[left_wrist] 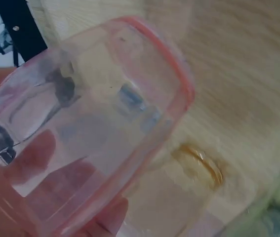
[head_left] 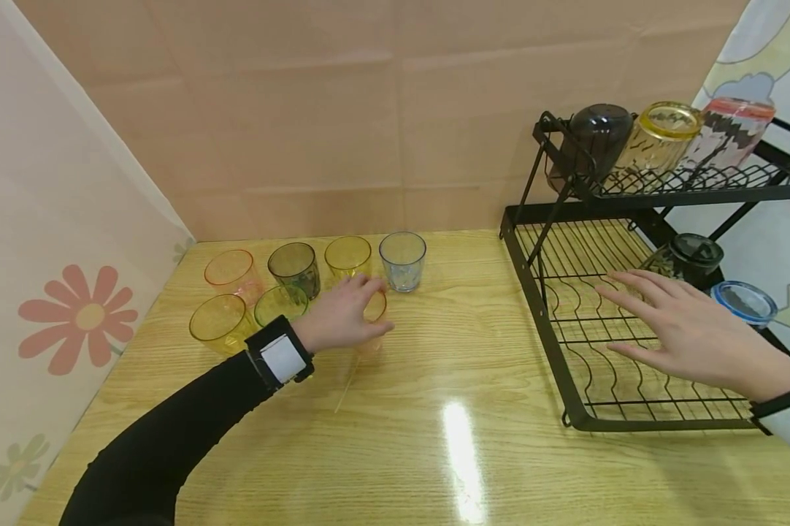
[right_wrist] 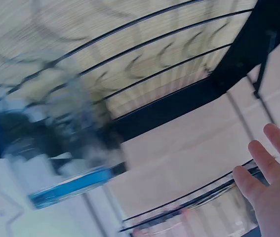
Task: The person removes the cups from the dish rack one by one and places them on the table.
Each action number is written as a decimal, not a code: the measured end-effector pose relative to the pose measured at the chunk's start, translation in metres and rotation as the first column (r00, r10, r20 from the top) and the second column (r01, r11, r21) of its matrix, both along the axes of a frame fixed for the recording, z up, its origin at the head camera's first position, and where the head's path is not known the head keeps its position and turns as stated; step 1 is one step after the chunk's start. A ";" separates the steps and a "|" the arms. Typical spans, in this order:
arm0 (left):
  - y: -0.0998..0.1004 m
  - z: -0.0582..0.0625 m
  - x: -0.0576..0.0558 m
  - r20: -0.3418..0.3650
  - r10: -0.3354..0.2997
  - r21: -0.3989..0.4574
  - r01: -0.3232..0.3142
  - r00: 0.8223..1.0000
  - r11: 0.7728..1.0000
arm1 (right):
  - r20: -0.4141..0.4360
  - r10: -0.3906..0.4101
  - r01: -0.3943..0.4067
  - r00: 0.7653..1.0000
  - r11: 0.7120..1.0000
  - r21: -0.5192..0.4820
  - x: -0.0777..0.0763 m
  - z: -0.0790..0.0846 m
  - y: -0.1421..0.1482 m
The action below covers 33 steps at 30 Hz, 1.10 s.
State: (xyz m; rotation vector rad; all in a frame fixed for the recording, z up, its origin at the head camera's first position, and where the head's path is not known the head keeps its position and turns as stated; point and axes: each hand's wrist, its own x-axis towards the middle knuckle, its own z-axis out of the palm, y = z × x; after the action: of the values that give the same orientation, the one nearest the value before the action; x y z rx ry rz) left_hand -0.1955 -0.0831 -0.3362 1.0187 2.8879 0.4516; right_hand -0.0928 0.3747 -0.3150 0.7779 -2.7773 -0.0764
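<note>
My left hand (head_left: 344,313) reaches over the front of a group of glasses and grips a clear drinking glass with a pinkish rim (left_wrist: 154,54). Through its wall the fingers show in the left wrist view; in the head view the hand covers much of it. Beside it stand a green glass (head_left: 281,301), a yellow glass (head_left: 347,254) and a blue-rimmed clear glass (head_left: 403,264). Over the lower tier of a black wire dish rack (head_left: 553,354), my right hand (head_left: 691,332) hovers with fingers spread and nothing held. A blue-rimmed glass (right_wrist: 73,185) sits close to it.
Further left are a pink glass (head_left: 234,276), a dark grey glass (head_left: 296,269) and another yellow glass (head_left: 220,325). On the rack's upper tier are a dark glass (head_left: 599,142), a yellow-rimmed glass (head_left: 661,142) and a pink-rimmed glass (head_left: 730,135). A dark glass (head_left: 696,256) lies on the lower tier.
</note>
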 end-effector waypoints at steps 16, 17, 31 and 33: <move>-0.019 -0.012 -0.021 -0.031 0.058 -0.077 -0.060 0.998 0.995 | -0.004 -0.235 0.235 0.972 0.972 0.002 -0.001 0.008 0.055; -0.019 -0.013 -0.021 -0.031 0.058 -0.077 -0.060 0.998 0.995 | -0.009 -0.246 0.246 0.969 0.969 0.005 -0.001 0.010 0.055; -0.027 -0.012 -0.022 -0.036 0.059 -0.112 -0.062 0.998 0.992 | -0.068 -0.378 0.379 0.923 0.926 -0.007 -0.004 0.013 0.071; -0.028 -0.012 -0.023 -0.070 0.047 -0.136 -0.056 0.996 0.989 | -0.074 -0.384 0.384 0.920 0.923 -0.011 -0.004 0.012 0.073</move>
State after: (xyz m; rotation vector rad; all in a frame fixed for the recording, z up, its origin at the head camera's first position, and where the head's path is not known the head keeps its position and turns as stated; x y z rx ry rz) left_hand -0.2180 -0.1111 -0.3483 0.9585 2.9608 0.2198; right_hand -0.0967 0.4474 -0.3028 0.2128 -2.8164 -0.1793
